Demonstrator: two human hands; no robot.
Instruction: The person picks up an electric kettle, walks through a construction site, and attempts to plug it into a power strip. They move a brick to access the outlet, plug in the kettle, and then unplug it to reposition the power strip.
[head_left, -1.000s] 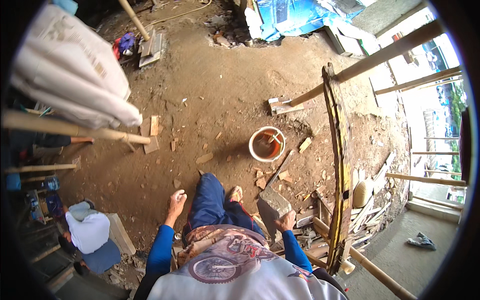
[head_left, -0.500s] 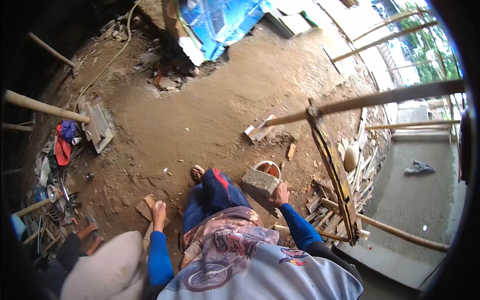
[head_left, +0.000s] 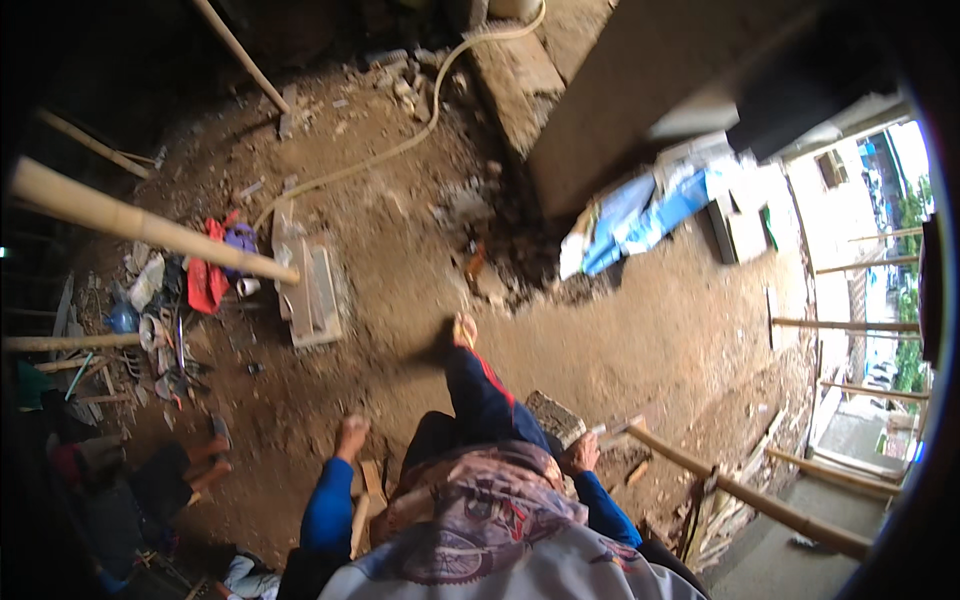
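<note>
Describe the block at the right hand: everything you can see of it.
The block is grey-brown with a rough, speckled face and fairly straight edges; it looks like concrete or stone. The right hand grips its near end. It sits slantwise, just right of the dark blue trouser leg; whether they touch is unclear. Its underside is out of sight, and no other parts show.
</note>
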